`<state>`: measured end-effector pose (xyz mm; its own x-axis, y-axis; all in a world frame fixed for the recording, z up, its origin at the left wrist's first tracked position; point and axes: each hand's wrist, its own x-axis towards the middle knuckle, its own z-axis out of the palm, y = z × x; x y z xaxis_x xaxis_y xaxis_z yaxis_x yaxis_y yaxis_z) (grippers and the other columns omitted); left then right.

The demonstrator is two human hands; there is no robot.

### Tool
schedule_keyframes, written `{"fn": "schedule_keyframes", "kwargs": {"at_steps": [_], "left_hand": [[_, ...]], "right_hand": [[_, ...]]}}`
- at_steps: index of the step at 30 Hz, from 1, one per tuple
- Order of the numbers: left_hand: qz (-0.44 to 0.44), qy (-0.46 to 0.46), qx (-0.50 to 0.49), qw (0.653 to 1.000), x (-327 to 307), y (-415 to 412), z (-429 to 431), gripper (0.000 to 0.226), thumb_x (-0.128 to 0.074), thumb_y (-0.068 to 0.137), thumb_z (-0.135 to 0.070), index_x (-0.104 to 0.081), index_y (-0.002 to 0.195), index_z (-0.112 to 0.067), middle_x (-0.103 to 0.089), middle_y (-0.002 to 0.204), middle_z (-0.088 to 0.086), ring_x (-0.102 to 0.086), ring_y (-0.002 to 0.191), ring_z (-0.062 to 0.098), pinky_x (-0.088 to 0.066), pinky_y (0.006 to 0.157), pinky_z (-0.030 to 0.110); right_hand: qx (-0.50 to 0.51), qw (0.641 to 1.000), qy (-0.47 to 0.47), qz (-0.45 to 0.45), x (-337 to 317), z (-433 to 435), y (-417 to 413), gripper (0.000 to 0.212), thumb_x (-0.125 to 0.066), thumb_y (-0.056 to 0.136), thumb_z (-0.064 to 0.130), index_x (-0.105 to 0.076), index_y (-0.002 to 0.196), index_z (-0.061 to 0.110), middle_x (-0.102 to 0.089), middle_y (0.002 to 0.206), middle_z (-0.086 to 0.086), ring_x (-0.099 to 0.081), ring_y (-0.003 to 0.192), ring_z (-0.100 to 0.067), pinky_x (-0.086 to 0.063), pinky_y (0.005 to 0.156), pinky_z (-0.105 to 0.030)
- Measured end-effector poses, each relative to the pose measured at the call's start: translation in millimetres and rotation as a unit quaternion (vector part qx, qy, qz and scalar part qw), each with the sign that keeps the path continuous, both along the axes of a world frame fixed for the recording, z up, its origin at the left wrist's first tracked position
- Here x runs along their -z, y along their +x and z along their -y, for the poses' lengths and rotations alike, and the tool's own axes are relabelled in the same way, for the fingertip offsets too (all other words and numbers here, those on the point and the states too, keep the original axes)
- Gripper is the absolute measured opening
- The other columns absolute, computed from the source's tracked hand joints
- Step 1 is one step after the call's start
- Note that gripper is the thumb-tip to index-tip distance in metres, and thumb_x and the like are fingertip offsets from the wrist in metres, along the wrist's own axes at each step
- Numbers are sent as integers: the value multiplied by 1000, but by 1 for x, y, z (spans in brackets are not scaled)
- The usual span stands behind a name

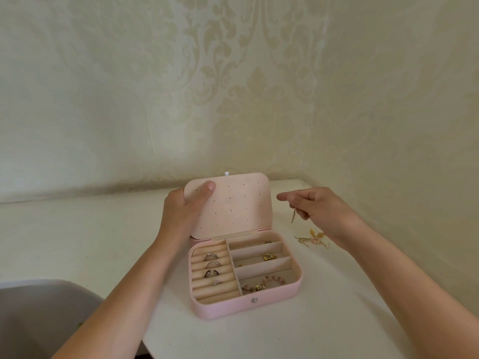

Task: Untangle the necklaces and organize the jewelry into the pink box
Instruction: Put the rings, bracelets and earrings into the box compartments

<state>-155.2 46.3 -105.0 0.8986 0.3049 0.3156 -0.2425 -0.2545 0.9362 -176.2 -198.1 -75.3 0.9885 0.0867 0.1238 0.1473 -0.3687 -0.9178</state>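
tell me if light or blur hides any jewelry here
Head view: soft, even light, no glare on the pink box; the rings read clearly; the gold piece pinched in the right hand is thin and blurred; the wide lens bows the edge of the table.

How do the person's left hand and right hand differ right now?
The left hand grips the lid of the pink box, thumb on its inner face; the right hand pinches a thin gold piece that dangles. The left hand touches the box; the right hand is in the air beside the lid, apart from it. Both reach forward, forearms bare.
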Motion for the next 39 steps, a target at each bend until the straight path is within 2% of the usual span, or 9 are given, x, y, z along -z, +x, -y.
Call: {"fn": "schedule_keyframes", "kwargs": {"at_steps": [3, 6, 11, 15, 17, 21, 25, 30, 39], "left_hand": [[4, -8, 9, 1000, -1, -1, 0, 45, -61, 68, -54, -68, 81, -12, -66, 73, -3, -60, 62, 8, -44, 50, 16], [-15, -38, 23, 999, -2, 0, 1, 30, -69, 78, -45, -66, 79, -15, -65, 71, -5, -60, 59, 5, -43, 48, 13], [-81, -175, 160, 968, -6, -3, -3, 35, -61, 78, -45, -69, 97, -17, -72, 95, 3, -67, 84, 18, -49, 71, 30], [-88, -176, 158, 968, -5, -3, -2, 43, -68, 64, -47, -70, 94, -16, -73, 88, 3, -68, 77, 17, -50, 67, 29], [-90, -177, 152, 968, -4, -2, -2, 40, -67, 65, -45, -70, 93, -16, -72, 86, 3, -68, 76, 17, -50, 68, 29], [-89, -174, 157, 968, -4, -1, -3, 39, -64, 67, -45, -70, 91, -15, -73, 83, 2, -68, 74, 16, -50, 64, 28], [-89, -171, 155, 969, -3, 0, -4, 40, -65, 66, -45, -70, 90, -13, -72, 83, 3, -68, 73, 18, -49, 64, 28], [-88, -171, 160, 968, -4, 0, -4, 41, -64, 67, -45, -70, 91, -13, -72, 80, 1, -68, 71, 16, -49, 59, 25], [-87, -169, 167, 968, -5, -4, -3, 43, -62, 68, -46, -70, 94, -12, -72, 84, 4, -68, 74, 18, -49, 59, 24]], "right_hand": [[-24, 999, 18, 15, -3, -3, -3, 20, -55, 94, 12, -72, 104, 17, -59, 65, 12, -43, 54, -5, -39, 56, -10], [-41, 997, 56, 46, -8, -8, -10, 15, -66, 86, 10, -75, 92, 20, -71, 69, 5, -37, 43, -6, -34, 45, -11], [-21, 995, 71, 66, -6, -14, -10, 18, -62, 89, 7, -74, 98, 15, -63, 63, 9, -40, 45, -5, -36, 47, -12], [-16, 999, 37, 36, 0, -15, -7, 22, -50, 96, 10, -72, 100, 13, -61, 63, 20, -44, 50, -5, -42, 55, -10], [-25, 998, 46, 25, 1, -16, -7, 23, -49, 97, 11, -71, 101, 11, -62, 63, 23, -46, 53, -6, -47, 62, -13], [-40, 995, 87, 13, -2, -17, -8, 22, -50, 97, 15, -71, 101, 17, -57, 77, 5, -49, 59, -8, -49, 68, -18], [-65, 989, 131, -8, -4, -16, -7, 22, -51, 96, 14, -71, 102, 12, -57, 81, 1, -51, 64, -9, -50, 69, -19], [-115, 982, 149, -35, -9, -13, -13, 20, -58, 89, 2, -72, 102, 5, -58, 68, 1, -47, 57, -10, -47, 63, -15], [-97, 987, 124, -33, -12, -18, -17, 9, -71, 75, -4, -69, 82, 1, -66, 69, -11, -67, 57, -16, -52, 56, -16]]}}
